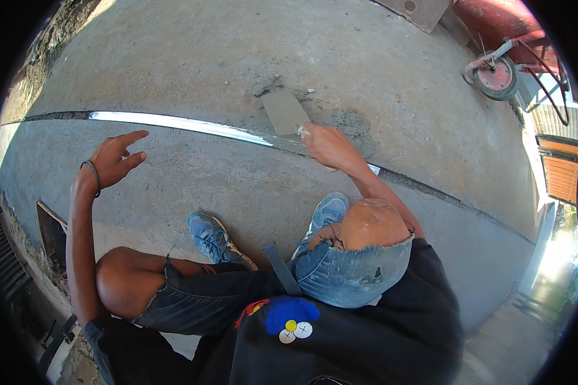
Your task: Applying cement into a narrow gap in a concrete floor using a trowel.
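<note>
My right hand [328, 147] is closed round the handle of a trowel, whose flat grey rectangular blade [285, 111] lies over wet mortar on the concrete. Lumps of mortar [352, 126] sit to the right of the blade, and a smaller heap [268, 84] shows at its far edge. A long shiny metal straightedge [173, 122] runs along the seam between the two slabs, passing beneath my right hand. My left hand [113, 158], with a dark band at the wrist, hovers near the straightedge, holding nothing, its index finger and thumb apart.
A red wheelbarrow [494, 78] stands at the far right, its wheel on the floor. A dark seam [437, 190] continues rightward across the concrete. My blue shoes [215, 239] rest on the near slab. A dark rectangular opening [51, 234] lies at the left edge.
</note>
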Motion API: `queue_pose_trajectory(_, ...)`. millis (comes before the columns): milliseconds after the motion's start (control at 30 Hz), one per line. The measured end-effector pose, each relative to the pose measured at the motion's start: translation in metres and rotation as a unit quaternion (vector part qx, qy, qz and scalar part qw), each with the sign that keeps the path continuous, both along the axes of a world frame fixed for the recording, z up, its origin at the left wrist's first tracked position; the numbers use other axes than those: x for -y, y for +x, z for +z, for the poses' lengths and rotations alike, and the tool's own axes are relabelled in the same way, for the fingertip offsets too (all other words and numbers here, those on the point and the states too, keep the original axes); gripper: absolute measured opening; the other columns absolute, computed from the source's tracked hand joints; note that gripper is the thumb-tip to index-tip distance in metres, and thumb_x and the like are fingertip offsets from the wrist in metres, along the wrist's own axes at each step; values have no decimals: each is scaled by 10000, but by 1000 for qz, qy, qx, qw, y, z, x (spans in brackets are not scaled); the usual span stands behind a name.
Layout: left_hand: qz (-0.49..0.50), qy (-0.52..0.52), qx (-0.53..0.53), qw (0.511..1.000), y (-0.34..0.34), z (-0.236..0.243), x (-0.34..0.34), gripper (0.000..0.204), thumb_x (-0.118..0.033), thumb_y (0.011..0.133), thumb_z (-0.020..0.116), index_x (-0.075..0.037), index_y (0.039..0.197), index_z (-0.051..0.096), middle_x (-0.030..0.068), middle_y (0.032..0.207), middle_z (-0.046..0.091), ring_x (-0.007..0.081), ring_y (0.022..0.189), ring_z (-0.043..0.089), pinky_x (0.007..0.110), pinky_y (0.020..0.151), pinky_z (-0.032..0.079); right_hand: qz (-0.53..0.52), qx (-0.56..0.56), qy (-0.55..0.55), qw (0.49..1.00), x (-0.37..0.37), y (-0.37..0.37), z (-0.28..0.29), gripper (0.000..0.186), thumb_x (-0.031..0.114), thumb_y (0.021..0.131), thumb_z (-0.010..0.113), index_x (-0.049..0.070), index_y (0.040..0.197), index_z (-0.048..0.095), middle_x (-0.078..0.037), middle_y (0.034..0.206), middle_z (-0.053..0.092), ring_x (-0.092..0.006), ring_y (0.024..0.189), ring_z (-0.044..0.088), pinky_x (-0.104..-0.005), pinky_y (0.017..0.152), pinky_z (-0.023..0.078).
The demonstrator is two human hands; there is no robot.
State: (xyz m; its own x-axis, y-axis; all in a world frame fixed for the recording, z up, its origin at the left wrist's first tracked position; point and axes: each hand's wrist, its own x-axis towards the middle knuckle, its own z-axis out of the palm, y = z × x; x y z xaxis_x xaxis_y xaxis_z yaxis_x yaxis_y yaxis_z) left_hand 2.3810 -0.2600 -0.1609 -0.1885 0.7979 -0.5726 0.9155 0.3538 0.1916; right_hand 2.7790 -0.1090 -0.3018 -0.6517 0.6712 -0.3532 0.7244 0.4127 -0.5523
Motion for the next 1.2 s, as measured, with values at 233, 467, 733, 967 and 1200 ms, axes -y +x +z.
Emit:
queue_pose_trajectory(233,-34,8,0,999,14,2,-17,477,-244,926,610,-105,1376,528,194,1268,621,352,1080,646,470,928,519,80,187,2,979,-79,7,37,322,197,899,513,-59,1022,665,-307,953,663,-448,894,657,-496,821,492)
queue_pose_trajectory(467,-38,11,-10,999,6,-4,-8,493,-233,908,632,-92,1369,531,174,1287,611,325,1019,643,432,891,528,141,179,-88,970,-80,8,44,350,237,911,524,-73,1002,658,-221,777,675,-312,680,666,-426,657,542)
queue_pose_trajectory(733,-37,6,-5,999,13,-2,-15,482,-228,917,625,-88,1368,532,187,1284,610,329,1094,624,454,947,502,13,165,-246,955,-98,-6,79,285,242,948,511,-14,921,634,-54,619,573,-151,479,575,-303,384,460)
queue_pose_trajectory(967,-8,-20,-5,1000,20,4,-15,469,-217,917,621,-71,1356,542,191,1289,609,330,1161,606,463,1009,472,150,198,-164,955,-89,-28,66,311,249,943,517,-30,948,655,-112,702,624,-216,571,626,-362,500,511)
queue_pose_trajectory(1200,-10,-21,-10,1000,11,-5,-16,468,-221,914,624,-71,1351,548,182,1292,609,330,1177,596,459,1021,463,54,100,-54,992,24,47,47,387,235,981,487,6,1288,541,-287,916,664,-477,877,632,-520,812,476)
